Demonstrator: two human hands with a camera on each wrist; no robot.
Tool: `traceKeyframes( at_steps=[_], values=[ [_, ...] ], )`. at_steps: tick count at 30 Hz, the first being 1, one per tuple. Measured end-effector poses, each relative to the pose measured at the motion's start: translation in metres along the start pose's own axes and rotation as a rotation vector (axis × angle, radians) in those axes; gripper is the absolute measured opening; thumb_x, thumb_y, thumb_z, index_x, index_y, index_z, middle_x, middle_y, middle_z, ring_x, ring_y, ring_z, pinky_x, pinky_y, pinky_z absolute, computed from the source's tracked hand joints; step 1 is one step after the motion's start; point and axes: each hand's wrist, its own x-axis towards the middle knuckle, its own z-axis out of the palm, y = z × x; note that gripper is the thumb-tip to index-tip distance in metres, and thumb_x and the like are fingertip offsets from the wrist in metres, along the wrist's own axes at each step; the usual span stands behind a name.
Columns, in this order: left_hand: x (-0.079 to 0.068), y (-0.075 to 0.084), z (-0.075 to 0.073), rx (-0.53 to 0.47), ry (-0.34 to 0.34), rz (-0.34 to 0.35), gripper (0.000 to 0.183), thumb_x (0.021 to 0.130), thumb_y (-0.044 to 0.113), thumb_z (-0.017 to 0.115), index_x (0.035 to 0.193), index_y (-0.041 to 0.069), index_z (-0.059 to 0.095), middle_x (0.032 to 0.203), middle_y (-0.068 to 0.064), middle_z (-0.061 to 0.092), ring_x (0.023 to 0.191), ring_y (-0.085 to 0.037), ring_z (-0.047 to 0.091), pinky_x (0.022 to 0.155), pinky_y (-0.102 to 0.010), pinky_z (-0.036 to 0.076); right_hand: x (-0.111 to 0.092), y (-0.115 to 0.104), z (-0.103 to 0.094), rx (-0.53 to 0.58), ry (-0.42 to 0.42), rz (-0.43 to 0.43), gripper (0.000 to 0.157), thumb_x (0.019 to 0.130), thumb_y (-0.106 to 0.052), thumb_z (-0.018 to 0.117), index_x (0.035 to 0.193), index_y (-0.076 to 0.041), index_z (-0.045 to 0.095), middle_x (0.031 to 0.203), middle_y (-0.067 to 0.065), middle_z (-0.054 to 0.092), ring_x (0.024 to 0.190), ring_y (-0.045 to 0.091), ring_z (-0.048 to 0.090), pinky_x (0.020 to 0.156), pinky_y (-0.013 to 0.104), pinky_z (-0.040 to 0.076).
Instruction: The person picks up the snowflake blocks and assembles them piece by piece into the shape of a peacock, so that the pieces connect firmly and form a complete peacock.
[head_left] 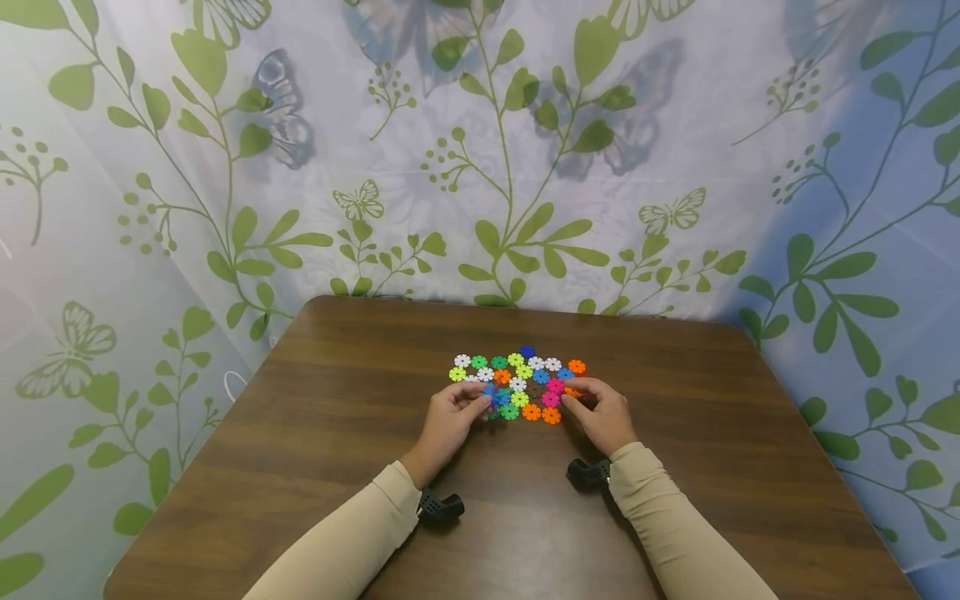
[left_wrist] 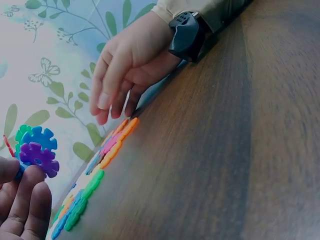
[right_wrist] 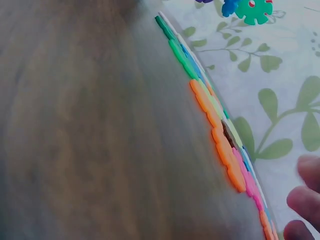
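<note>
My left hand (head_left: 447, 421) pinches a small cluster of joined snowflake-shaped plastic discs (left_wrist: 37, 155) between thumb and fingers. Purple, blue and green pieces show in it, with a red one edge-on at the side; part of it is hidden behind the fingers. In the right wrist view, the cluster's green disc (right_wrist: 255, 11) appears at the top edge, above the tabletop. My right hand (head_left: 606, 418) holds nothing, its fingers loosely bent above the right side of the loose discs. A pink disc (head_left: 551, 400) and an orange disc (head_left: 551, 415) lie nearest its thumb.
Loose notched discs in white, green, yellow, blue, orange and pink lie flat in rows on the brown wooden table (head_left: 360, 392). A leaf-patterned curtain (head_left: 420, 208) hangs behind the table's far edge. Black wrist devices (head_left: 441, 507) sit at both cuffs.
</note>
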Motion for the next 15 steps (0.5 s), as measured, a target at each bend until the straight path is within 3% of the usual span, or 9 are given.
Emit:
traceKeyframes(
  at_steps=[6,9,15],
  values=[
    [0.0,0.0,-0.001,-0.036,0.005,-0.023,0.022,0.1,0.003,0.073,0.119,-0.007,0.072,0.103,-0.028,0.069,0.092,-0.055,0.067,0.082,-0.05,0.061,0.001,0.005,-0.002,-0.131,-0.044,-0.04,0.033,0.092,-0.007,0.083,0.123,0.003,0.074,0.13,0.023,0.067,0.121,0.046,0.056,0.105,0.065,0.038],
    [0.0,-0.001,-0.001,-0.031,0.005,-0.028,0.021,0.1,-0.001,0.071,0.12,-0.008,0.071,0.103,-0.027,0.068,0.093,-0.058,0.066,0.082,-0.05,0.06,0.003,0.009,-0.006,-0.173,-0.047,-0.028,0.036,0.092,-0.006,0.082,0.125,0.006,0.072,0.135,0.027,0.061,0.126,0.049,0.05,0.107,0.064,0.032],
    [-0.001,0.0,0.0,-0.028,0.012,-0.036,0.02,0.1,-0.004,0.07,0.12,-0.01,0.07,0.103,-0.027,0.068,0.092,-0.057,0.065,0.085,-0.058,0.057,0.011,0.019,-0.014,-0.208,-0.033,-0.004,0.037,0.093,-0.003,0.08,0.126,0.009,0.069,0.135,0.029,0.06,0.126,0.047,0.05,0.109,0.061,0.028]
  ],
)
